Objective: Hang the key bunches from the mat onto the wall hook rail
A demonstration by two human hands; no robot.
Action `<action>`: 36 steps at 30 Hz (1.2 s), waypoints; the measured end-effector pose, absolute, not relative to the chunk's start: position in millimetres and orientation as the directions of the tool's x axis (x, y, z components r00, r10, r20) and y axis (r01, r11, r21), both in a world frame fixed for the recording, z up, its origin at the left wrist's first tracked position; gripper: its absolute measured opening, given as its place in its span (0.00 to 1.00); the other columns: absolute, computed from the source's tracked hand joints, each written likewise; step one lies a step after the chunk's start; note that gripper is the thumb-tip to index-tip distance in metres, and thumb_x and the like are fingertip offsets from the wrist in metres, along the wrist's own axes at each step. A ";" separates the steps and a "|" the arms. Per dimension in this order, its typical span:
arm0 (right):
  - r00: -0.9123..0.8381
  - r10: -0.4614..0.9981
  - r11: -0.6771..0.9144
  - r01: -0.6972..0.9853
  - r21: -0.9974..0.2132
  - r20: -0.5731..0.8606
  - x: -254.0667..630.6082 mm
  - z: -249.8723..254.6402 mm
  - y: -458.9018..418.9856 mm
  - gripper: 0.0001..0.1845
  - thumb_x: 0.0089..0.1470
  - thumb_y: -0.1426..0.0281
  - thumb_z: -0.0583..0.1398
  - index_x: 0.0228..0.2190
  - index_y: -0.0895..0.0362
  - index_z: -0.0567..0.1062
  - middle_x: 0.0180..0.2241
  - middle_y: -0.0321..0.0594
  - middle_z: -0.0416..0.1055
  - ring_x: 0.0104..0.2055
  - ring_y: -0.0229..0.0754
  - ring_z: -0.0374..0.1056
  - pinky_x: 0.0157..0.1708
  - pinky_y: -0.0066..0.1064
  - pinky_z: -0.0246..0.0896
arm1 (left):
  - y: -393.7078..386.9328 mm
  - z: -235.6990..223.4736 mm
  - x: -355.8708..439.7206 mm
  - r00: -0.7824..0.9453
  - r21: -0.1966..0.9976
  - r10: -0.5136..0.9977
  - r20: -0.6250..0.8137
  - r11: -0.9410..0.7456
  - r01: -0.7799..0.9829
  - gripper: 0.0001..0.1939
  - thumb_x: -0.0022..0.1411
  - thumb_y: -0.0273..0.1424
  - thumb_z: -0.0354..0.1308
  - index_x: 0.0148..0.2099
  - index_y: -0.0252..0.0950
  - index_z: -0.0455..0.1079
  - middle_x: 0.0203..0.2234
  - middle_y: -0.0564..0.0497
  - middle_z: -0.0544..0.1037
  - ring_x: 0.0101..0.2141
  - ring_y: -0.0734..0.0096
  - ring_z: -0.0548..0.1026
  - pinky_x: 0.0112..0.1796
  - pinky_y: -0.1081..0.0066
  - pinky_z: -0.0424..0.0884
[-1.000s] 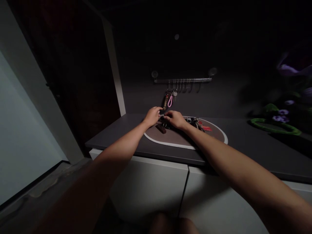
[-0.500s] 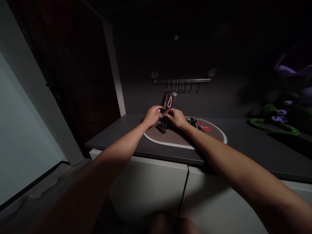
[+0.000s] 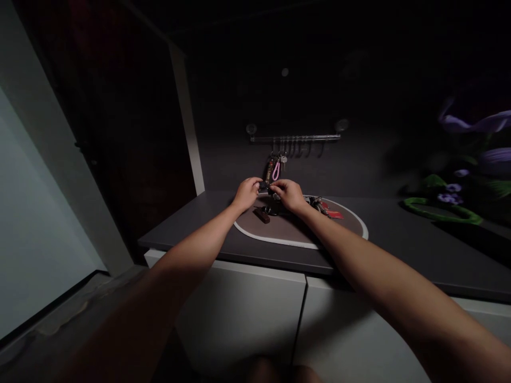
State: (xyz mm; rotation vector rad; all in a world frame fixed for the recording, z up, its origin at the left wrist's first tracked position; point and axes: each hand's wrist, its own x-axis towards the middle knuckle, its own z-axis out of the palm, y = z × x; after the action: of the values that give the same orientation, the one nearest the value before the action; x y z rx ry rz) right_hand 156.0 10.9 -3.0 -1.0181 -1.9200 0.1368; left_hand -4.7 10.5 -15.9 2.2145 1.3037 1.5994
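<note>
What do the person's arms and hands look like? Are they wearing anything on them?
The left arm and right arm are bare, with no sleeves on them. The left hand and right hand have no gloves, and no watch or bracelet shows on either wrist. It is dim, so tiny things like rings are hard to see.

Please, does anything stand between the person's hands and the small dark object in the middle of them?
Nothing visible. The left hand and the right hand both touch the small dark object directly. The brown tag and the key bunch lie on the oval mat, away from that gap.
</note>
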 end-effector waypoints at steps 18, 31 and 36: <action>-0.137 0.685 0.714 0.324 -0.621 0.716 163.0 -4.1 27.2 0.12 0.47 0.64 0.56 0.30 0.59 0.73 0.30 0.39 0.72 0.32 0.38 0.65 0.36 0.30 0.58 | 5.7 -16.8 0.7 0.242 0.425 0.700 0.672 -0.632 0.648 0.15 0.58 0.26 0.48 0.47 0.31 0.67 0.34 0.47 0.75 0.33 0.72 0.72 0.38 0.71 0.68; -0.089 0.730 0.675 0.246 -0.695 0.678 172.4 -1.1 28.5 0.17 0.44 0.60 0.57 0.30 0.61 0.74 0.29 0.40 0.72 0.30 0.36 0.64 0.33 0.29 0.59 | 3.9 -16.7 3.6 0.322 0.292 0.634 0.703 -0.670 0.683 0.13 0.59 0.28 0.48 0.44 0.34 0.70 0.39 0.46 0.75 0.41 0.68 0.71 0.44 0.68 0.65; -0.082 0.752 0.655 0.201 -0.728 0.654 175.4 2.5 26.3 0.18 0.43 0.59 0.58 0.30 0.61 0.75 0.28 0.41 0.73 0.29 0.36 0.65 0.32 0.28 0.60 | 3.6 -17.0 4.9 0.309 0.281 0.626 0.716 -0.664 0.693 0.13 0.59 0.29 0.47 0.41 0.33 0.71 0.37 0.46 0.75 0.39 0.68 0.71 0.42 0.69 0.65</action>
State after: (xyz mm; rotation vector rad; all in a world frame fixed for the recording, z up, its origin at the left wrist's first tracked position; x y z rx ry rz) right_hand 175.4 26.3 2.5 -0.7975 -1.6255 0.5491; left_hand 4.9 3.6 -17.0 2.6052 1.3153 1.3635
